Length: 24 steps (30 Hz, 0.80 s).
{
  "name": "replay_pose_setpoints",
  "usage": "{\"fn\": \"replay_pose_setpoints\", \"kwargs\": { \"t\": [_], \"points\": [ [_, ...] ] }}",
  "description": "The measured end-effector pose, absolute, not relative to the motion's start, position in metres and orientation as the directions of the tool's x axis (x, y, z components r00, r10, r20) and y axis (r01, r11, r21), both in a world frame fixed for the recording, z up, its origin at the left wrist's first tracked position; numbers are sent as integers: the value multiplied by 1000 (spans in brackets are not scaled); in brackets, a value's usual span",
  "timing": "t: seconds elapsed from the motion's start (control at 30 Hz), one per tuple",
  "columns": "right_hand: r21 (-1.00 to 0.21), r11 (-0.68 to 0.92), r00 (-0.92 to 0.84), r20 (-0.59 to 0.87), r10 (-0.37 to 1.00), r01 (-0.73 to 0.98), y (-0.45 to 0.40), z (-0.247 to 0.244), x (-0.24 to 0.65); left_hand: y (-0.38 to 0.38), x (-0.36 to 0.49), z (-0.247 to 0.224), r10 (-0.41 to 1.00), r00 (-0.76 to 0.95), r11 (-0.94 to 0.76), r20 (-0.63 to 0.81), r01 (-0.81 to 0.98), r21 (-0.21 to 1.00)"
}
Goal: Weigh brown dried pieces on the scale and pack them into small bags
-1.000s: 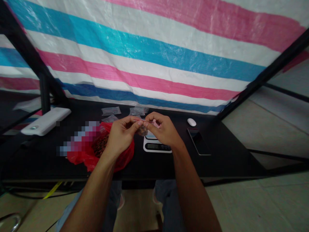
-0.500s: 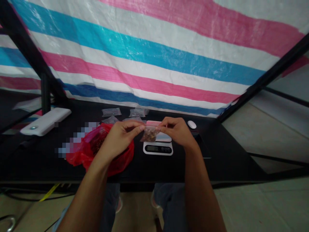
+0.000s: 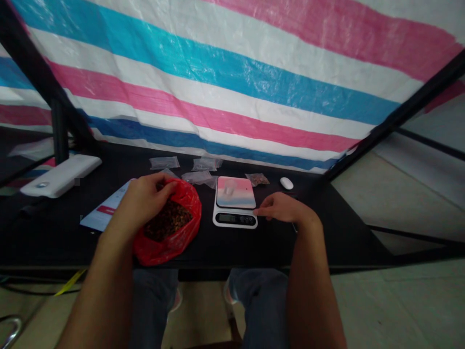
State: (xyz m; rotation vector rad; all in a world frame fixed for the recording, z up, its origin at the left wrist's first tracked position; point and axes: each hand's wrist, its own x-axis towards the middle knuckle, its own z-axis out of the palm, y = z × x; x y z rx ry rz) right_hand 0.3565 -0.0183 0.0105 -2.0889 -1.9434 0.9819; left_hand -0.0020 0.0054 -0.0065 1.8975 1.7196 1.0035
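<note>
My left hand point(image 3: 148, 198) is closed at the upper left rim of a red plastic bag point(image 3: 181, 240); whatever its fingers grip is too small to make out. Dark brown dried pieces point(image 3: 169, 220) fill the bag. A white kitchen scale point(image 3: 235, 220) with a pink, white and blue plate point(image 3: 236, 192) stands in the middle. At the scale's right edge is my right hand point(image 3: 278, 207), holding nothing visible, index finger stretched toward the buttons and touching or nearly touching the edge. Behind the scale lies a small filled clear bag point(image 3: 257, 179).
Several clear bags point(image 3: 164, 162) lie along the back of the black table point(image 3: 232, 252). A white mouse point(image 3: 286, 183) is at the right, a white device point(image 3: 61, 177) at the left. A printed sheet point(image 3: 107, 208) lies beside the red bag. Striped sheeting hangs behind.
The small filled bag has left both hands and now lies behind the scale. My left hand has moved left to the red bag; my right hand has moved down to the scale's right edge.
</note>
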Motion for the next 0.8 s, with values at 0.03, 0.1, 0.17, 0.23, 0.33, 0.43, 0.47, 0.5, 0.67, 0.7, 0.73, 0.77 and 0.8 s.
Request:
{"fn": "replay_pose_setpoints", "kwargs": {
  "t": [0.03,0.1,0.17,0.23,0.33,0.43,0.47,0.5,0.67,0.7,0.73,0.77,0.8],
  "points": [
    [-478,-188,-64,-462,884,858,-19,10,356,4,7,-2,966,-27,-176,256,659,731],
    [-460,-194,-86,-519,850,866,-19,7,355,3,22,3,960,-102,-161,261,563,811],
    [-464,-181,-99,-517,850,867,-17,4,355,4,29,4,956,-162,-126,246,529,839],
    [-473,-170,-114,-515,850,864,-14,2,355,6,31,1,957,-167,-103,235,565,819],
    [-482,-160,-136,-524,841,862,-10,0,354,7,28,-2,966,-85,-148,243,588,795],
    [-470,-170,-132,-543,829,866,-9,0,354,2,16,3,944,-40,-218,326,667,712],
    [-463,-174,-125,-547,828,869,-10,1,354,-2,10,6,936,-34,-219,349,722,657],
    [-453,-176,-116,-547,829,874,-12,2,355,-6,4,9,934,-32,-202,357,777,597],
    [-414,-118,-55,-383,922,903,-28,24,342,-35,-22,26,973,-48,-61,224,889,454],
    [-452,-33,-92,-252,963,891,-31,29,331,-40,-22,29,975,-16,-92,222,877,472],
    [-488,73,-141,-104,984,870,-32,34,316,-44,-20,30,975,35,-144,220,851,505],
    [-525,177,-204,7,979,833,-33,37,299,-45,-16,30,967,103,-217,231,807,549],
    [-556,279,-286,77,955,783,-33,38,279,-45,-11,28,953,176,-290,245,758,584]
  ]
}}
